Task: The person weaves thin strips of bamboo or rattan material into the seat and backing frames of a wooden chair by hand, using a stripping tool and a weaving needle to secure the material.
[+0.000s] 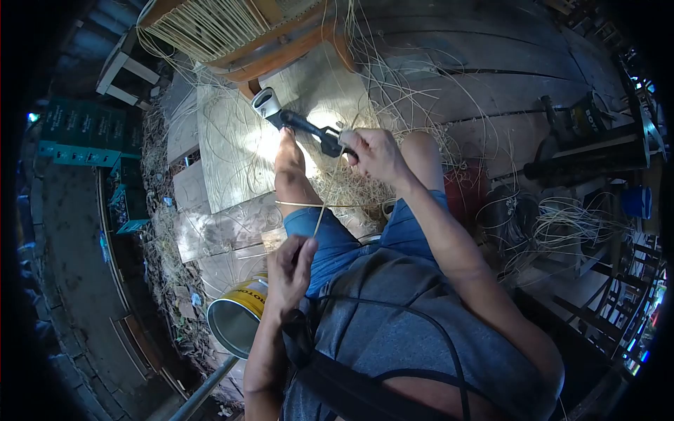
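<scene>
A thin pale cane strip [328, 195] runs slantwise between my two hands, in front of my lap. My left hand [291, 270] is closed, thumb pressed on the fingers, at the strip's lower end. My right hand [375, 153] is closed round its upper end, above my knees. Just beyond the right fingers is a black device [302, 124] with a silver ring-shaped head [265, 102]; its near end overlaps the right hand in this view. Another cane strip [298, 204] lies crosswise over my thighs.
A wooden frame with woven cane [210, 31] stands ahead. A plywood sheet [225, 151] lies under my feet, with shavings [351, 188] between my legs. A yellow bucket [239, 312] stands left, coiled cane [572, 224] right, green crates [88, 130] far left.
</scene>
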`<state>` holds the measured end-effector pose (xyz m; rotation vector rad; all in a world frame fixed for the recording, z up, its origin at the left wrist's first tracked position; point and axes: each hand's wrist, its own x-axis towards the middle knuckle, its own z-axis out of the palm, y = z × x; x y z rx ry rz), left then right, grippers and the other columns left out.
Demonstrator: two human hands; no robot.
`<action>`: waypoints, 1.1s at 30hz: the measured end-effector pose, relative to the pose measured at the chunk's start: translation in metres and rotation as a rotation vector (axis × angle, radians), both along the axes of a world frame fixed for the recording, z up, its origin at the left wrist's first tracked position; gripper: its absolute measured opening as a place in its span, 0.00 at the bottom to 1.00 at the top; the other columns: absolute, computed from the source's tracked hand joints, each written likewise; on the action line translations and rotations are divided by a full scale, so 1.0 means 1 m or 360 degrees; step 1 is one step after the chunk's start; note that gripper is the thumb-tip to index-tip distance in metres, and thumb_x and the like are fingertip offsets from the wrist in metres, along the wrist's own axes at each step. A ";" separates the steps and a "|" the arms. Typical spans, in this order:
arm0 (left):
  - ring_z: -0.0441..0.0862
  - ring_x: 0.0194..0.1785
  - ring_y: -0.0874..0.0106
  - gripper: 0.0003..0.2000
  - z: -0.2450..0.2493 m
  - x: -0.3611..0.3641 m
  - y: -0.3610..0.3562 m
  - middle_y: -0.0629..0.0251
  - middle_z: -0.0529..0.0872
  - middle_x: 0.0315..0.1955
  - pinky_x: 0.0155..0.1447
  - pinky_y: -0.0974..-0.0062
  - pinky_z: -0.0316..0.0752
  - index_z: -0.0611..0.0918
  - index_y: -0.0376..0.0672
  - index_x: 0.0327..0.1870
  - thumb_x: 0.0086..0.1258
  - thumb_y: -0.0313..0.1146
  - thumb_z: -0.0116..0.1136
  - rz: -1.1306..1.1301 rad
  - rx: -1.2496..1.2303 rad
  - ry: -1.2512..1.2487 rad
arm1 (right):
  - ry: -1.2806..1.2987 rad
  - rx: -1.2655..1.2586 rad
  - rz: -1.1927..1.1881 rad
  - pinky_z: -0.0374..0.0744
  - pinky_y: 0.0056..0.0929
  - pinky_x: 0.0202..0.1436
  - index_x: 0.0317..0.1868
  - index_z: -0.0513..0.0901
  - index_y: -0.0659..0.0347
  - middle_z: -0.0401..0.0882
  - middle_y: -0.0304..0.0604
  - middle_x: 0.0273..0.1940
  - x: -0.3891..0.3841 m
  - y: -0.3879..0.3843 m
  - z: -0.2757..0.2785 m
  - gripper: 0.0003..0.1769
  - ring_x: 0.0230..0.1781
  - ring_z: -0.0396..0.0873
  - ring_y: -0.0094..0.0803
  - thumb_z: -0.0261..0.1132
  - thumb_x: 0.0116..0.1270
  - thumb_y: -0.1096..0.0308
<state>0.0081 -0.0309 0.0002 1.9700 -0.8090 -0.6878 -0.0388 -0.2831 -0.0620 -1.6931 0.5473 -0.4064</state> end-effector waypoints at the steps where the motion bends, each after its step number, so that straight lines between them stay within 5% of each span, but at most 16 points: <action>1: 0.68 0.22 0.78 0.09 0.008 -0.001 0.011 0.65 0.73 0.17 0.28 0.78 0.65 0.78 0.33 0.31 0.71 0.29 0.54 -0.0026 0.0066 0.0019 | -0.0048 -0.0077 0.0008 0.72 0.22 0.17 0.31 0.82 0.62 0.75 0.36 0.16 0.003 -0.009 -0.005 0.19 0.13 0.73 0.20 0.52 0.74 0.59; 4: 0.69 0.23 0.78 0.09 0.023 -0.011 0.052 0.65 0.73 0.18 0.29 0.79 0.65 0.78 0.34 0.31 0.71 0.29 0.54 -0.0039 0.0085 -0.0046 | -0.0056 -0.0076 -0.0106 0.70 0.23 0.15 0.27 0.80 0.67 0.75 0.36 0.16 0.009 -0.042 -0.011 0.24 0.12 0.73 0.20 0.53 0.74 0.56; 7: 0.70 0.24 0.79 0.09 0.018 -0.009 0.085 0.64 0.74 0.19 0.29 0.78 0.66 0.78 0.34 0.31 0.71 0.29 0.54 0.0058 0.0082 0.0341 | -0.0157 -0.0022 -0.0213 0.69 0.23 0.15 0.25 0.79 0.66 0.75 0.37 0.15 0.009 -0.050 -0.009 0.25 0.11 0.72 0.20 0.53 0.74 0.54; 10: 0.76 0.25 0.65 0.13 0.003 0.018 0.079 0.58 0.79 0.22 0.33 0.70 0.71 0.79 0.34 0.33 0.70 0.37 0.56 -0.0439 0.0591 0.0161 | -0.0101 -0.0072 -0.0182 0.69 0.22 0.15 0.26 0.79 0.66 0.75 0.38 0.15 0.003 -0.039 -0.004 0.25 0.12 0.73 0.20 0.54 0.74 0.55; 12: 0.80 0.33 0.57 0.15 -0.001 0.038 0.039 0.51 0.82 0.30 0.39 0.67 0.74 0.80 0.35 0.42 0.68 0.41 0.58 -0.0510 0.0457 -0.0155 | -0.0014 -0.0139 -0.0127 0.70 0.23 0.16 0.26 0.79 0.66 0.75 0.38 0.16 -0.003 -0.022 0.006 0.24 0.12 0.74 0.21 0.56 0.73 0.55; 13: 0.81 0.41 0.53 0.21 -0.043 0.050 0.018 0.46 0.82 0.39 0.45 0.65 0.75 0.77 0.34 0.51 0.67 0.42 0.59 -0.0351 -0.0027 -0.0855 | -0.0018 -0.0132 -0.0117 0.70 0.23 0.16 0.26 0.79 0.66 0.75 0.38 0.16 -0.004 -0.014 0.007 0.24 0.12 0.74 0.21 0.56 0.73 0.55; 14: 0.81 0.45 0.59 0.24 -0.032 0.056 -0.014 0.45 0.81 0.45 0.49 0.69 0.76 0.74 0.31 0.57 0.69 0.42 0.58 -0.0395 0.0104 -0.0712 | -0.0031 -0.0029 -0.0071 0.69 0.19 0.15 0.28 0.80 0.66 0.75 0.37 0.16 -0.006 -0.004 0.007 0.22 0.12 0.73 0.18 0.57 0.72 0.55; 16: 0.80 0.35 0.71 0.19 -0.029 0.040 -0.074 0.54 0.83 0.34 0.39 0.75 0.75 0.77 0.30 0.49 0.71 0.41 0.56 -0.0142 -0.0415 0.0084 | -0.0040 0.0175 -0.0014 0.67 0.16 0.14 0.31 0.82 0.67 0.75 0.35 0.17 -0.011 0.015 0.009 0.21 0.12 0.71 0.16 0.58 0.72 0.56; 19: 0.72 0.26 0.82 0.16 -0.043 0.051 -0.091 0.67 0.78 0.22 0.30 0.82 0.67 0.77 0.33 0.40 0.74 0.41 0.54 -0.0203 -0.0055 0.0141 | -0.0103 0.0309 0.0000 0.67 0.17 0.14 0.26 0.79 0.65 0.75 0.35 0.18 -0.024 0.022 0.009 0.22 0.12 0.70 0.16 0.57 0.73 0.56; 20: 0.64 0.20 0.84 0.15 -0.047 0.044 -0.089 0.74 0.70 0.15 0.24 0.82 0.59 0.76 0.36 0.30 0.74 0.40 0.54 -0.0225 -0.0273 0.0133 | -0.0092 0.0394 -0.0007 0.67 0.17 0.14 0.24 0.77 0.65 0.75 0.35 0.18 -0.028 0.022 0.006 0.23 0.12 0.70 0.16 0.56 0.73 0.56; 23: 0.65 0.20 0.84 0.16 -0.033 0.022 -0.093 0.75 0.71 0.15 0.24 0.82 0.59 0.77 0.37 0.26 0.74 0.39 0.53 0.0066 -0.0309 0.0615 | 0.0017 0.0157 0.0001 0.66 0.17 0.14 0.26 0.78 0.65 0.74 0.34 0.17 -0.030 0.025 -0.001 0.22 0.11 0.69 0.16 0.56 0.73 0.56; 25: 0.65 0.20 0.83 0.18 -0.042 0.022 -0.090 0.74 0.71 0.15 0.23 0.81 0.59 0.77 0.36 0.23 0.74 0.38 0.53 0.0076 -0.0318 0.0621 | -0.0018 0.0246 -0.0005 0.65 0.18 0.13 0.27 0.79 0.64 0.75 0.35 0.18 -0.028 0.021 -0.013 0.21 0.10 0.68 0.16 0.57 0.73 0.56; 28: 0.65 0.19 0.78 0.16 -0.035 0.016 -0.081 0.63 0.72 0.14 0.24 0.75 0.62 0.77 0.32 0.26 0.72 0.35 0.55 -0.0228 -0.0190 -0.0185 | 0.0080 0.0965 0.0026 0.64 0.17 0.11 0.27 0.79 0.60 0.73 0.34 0.16 -0.032 -0.011 -0.025 0.20 0.09 0.67 0.17 0.60 0.70 0.52; 33: 0.66 0.18 0.73 0.11 -0.029 0.002 -0.061 0.58 0.72 0.14 0.25 0.71 0.64 0.78 0.33 0.27 0.70 0.31 0.56 -0.0412 0.0027 -0.0228 | -0.0218 0.1357 -0.0370 0.63 0.18 0.10 0.29 0.77 0.59 0.73 0.34 0.17 -0.039 -0.038 -0.061 0.19 0.09 0.67 0.18 0.60 0.69 0.52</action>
